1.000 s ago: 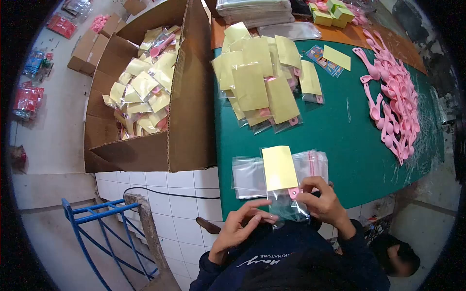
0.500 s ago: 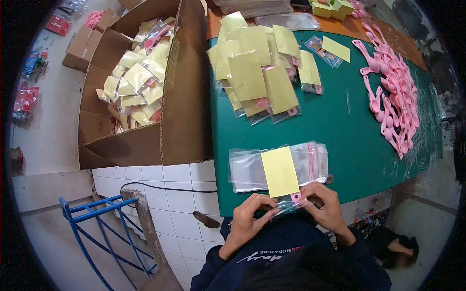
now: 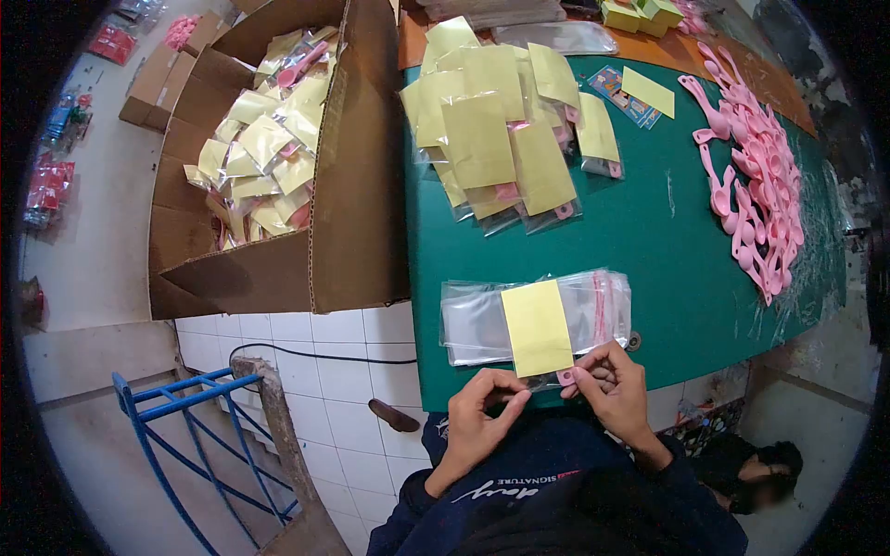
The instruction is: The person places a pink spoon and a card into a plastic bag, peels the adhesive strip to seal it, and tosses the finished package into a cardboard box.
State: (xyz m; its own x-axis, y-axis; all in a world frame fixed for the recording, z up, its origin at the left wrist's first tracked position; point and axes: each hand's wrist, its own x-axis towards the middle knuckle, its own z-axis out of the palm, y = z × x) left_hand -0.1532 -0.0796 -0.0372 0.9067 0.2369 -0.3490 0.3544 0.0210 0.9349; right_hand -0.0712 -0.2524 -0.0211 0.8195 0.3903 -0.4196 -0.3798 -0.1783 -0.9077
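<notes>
A clear packet with a yellow card (image 3: 538, 326) and a pink spoon's handle end (image 3: 565, 376) showing lies over a stack of clear plastic bags (image 3: 473, 324). My left hand (image 3: 487, 412) pinches the packet's lower left edge between thumb and fingers. At the lower right corner, beside the pink handle end, my right hand (image 3: 612, 389) has its fingers pressed together on the same packet. Most of the spoon is hidden by the card. Farther back on the green table (image 3: 649, 222) is a pile of packets with yellow cards (image 3: 477, 139).
Pink spoons (image 3: 765, 185) are heaped at the table's right. A cardboard box (image 3: 357, 185) of packets stands left of the table. Near the back lie a printed card (image 3: 621, 97) and a yellow card (image 3: 648, 90). A blue metal rack (image 3: 171, 408) is lower left; another person (image 3: 751, 473) is lower right.
The clear flap at the packet's lower edge, stretched between both hands before, now shows less. My hands have moved slightly, and the other person's head has come further into view.
</notes>
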